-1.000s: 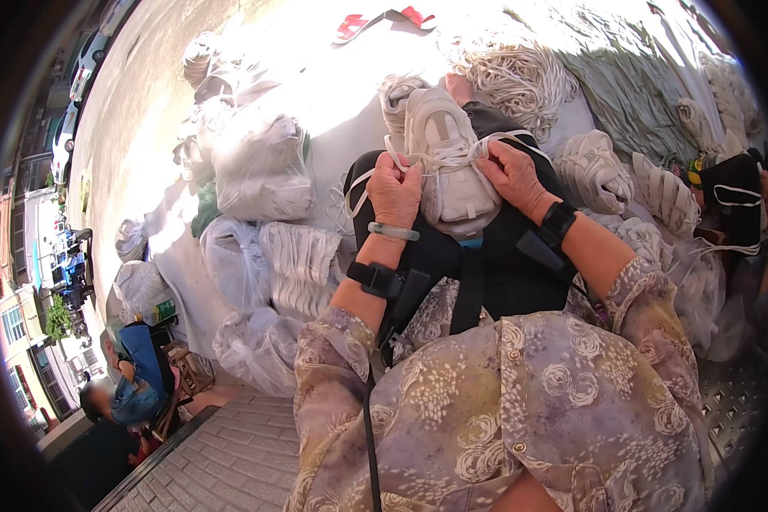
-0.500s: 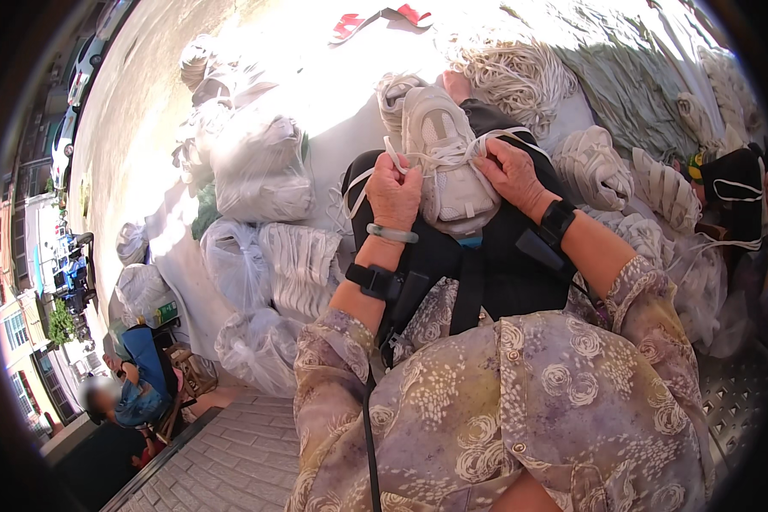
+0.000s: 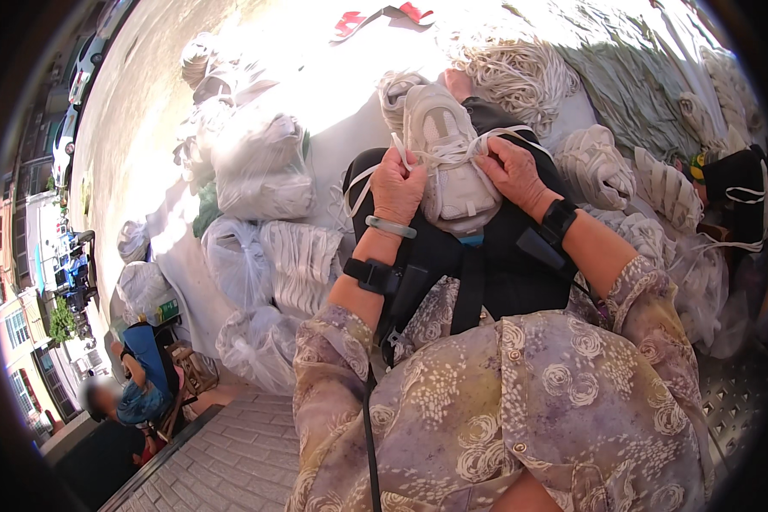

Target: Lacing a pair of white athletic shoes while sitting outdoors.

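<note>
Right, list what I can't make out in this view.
All in the head view:
- Fingertip grip of the left hand on the white lace: partly covered by its own knuckles.
- Fingertips of the right hand: partly hidden by the hand itself.
- Underside of the white shoe: turned away from the camera.
- Contents of the large plastic bag: obscured by creases and glare.
- White car, far left: too small for detail.

Your black-clad lap (image 3: 525, 277) carries the off-white shoe (image 3: 459, 192). Before you, a pale sheet (image 3: 337, 145) covers the ground; on it, to your left, lie a stuffed plastic bag (image 3: 264, 175), a gathered clear bag (image 3: 237, 260) and a ridged white bundle (image 3: 300, 260), and to your right a loose heap of pale laces (image 3: 525, 81), a coiled white bundle (image 3: 596, 171) and grey-green strips (image 3: 631, 94)
</note>
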`<action>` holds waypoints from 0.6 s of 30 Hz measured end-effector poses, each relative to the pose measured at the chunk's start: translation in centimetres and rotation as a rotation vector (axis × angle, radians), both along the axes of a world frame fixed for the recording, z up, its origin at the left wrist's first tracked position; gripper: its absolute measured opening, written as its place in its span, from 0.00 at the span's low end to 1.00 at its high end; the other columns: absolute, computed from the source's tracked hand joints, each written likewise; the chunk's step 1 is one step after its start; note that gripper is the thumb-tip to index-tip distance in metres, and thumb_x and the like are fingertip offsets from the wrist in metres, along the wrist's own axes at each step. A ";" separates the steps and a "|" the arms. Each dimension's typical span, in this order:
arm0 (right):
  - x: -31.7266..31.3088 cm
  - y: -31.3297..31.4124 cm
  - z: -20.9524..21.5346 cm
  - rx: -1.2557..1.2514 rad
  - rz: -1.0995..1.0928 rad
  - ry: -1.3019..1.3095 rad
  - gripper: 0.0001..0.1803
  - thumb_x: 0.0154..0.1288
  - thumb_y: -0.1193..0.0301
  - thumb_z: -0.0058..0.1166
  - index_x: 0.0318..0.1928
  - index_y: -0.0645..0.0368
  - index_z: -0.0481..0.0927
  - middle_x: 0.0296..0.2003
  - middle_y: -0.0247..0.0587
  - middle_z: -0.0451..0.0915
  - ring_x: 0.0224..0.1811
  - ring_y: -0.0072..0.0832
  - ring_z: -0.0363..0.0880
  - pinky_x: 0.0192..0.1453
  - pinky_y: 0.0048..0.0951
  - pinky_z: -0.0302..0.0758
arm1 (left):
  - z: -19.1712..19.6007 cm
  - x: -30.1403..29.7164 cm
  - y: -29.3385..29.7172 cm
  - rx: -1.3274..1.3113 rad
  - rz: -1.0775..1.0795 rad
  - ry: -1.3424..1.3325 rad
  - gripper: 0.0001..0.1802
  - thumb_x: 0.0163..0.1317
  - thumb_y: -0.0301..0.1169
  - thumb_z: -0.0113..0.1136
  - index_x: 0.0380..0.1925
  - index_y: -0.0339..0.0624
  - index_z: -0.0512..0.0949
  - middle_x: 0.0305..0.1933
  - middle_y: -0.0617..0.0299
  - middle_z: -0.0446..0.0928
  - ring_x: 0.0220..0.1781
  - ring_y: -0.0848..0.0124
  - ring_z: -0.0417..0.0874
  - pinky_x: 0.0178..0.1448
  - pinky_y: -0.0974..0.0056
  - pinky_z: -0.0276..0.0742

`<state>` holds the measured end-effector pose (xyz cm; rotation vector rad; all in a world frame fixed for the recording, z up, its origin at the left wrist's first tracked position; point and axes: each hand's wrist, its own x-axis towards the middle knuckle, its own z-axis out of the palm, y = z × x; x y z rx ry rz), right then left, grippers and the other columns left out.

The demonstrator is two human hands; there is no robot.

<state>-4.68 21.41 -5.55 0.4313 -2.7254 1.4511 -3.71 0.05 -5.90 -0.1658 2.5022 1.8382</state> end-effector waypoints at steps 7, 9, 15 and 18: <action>0.0 0.1 -0.1 0.001 0.006 0.021 0.09 0.57 0.67 0.52 0.28 0.59 0.71 0.24 0.45 0.73 0.30 0.42 0.73 0.34 0.35 0.69 | 1.2 0.0 0.5 0.006 -0.036 0.022 0.08 0.49 0.21 0.58 0.30 0.37 0.70 0.16 0.69 0.71 0.16 0.85 0.68 0.20 0.78 0.62; 0.0 0.0 0.0 0.006 0.009 0.021 0.09 0.57 0.67 0.52 0.29 0.59 0.71 0.24 0.45 0.73 0.30 0.43 0.73 0.34 0.35 0.69 | 0.7 0.0 0.3 -0.017 -0.022 0.028 0.08 0.49 0.21 0.57 0.30 0.37 0.70 0.16 0.69 0.71 0.16 0.85 0.68 0.20 0.78 0.63; -0.1 0.0 0.1 -0.012 0.015 0.070 0.08 0.57 0.68 0.53 0.31 0.60 0.73 0.23 0.44 0.73 0.26 0.39 0.72 0.33 0.32 0.69 | 0.5 -1.1 0.1 -0.105 0.018 0.010 0.07 0.46 0.21 0.56 0.28 0.36 0.70 0.15 0.68 0.70 0.15 0.83 0.68 0.20 0.76 0.64; -0.2 0.3 0.2 0.007 0.001 0.030 0.09 0.57 0.67 0.52 0.29 0.59 0.72 0.24 0.45 0.72 0.30 0.43 0.73 0.34 0.35 0.69 | 0.6 -1.3 0.5 -0.226 0.027 0.025 0.07 0.45 0.23 0.56 0.26 0.36 0.71 0.15 0.67 0.70 0.15 0.82 0.69 0.20 0.74 0.65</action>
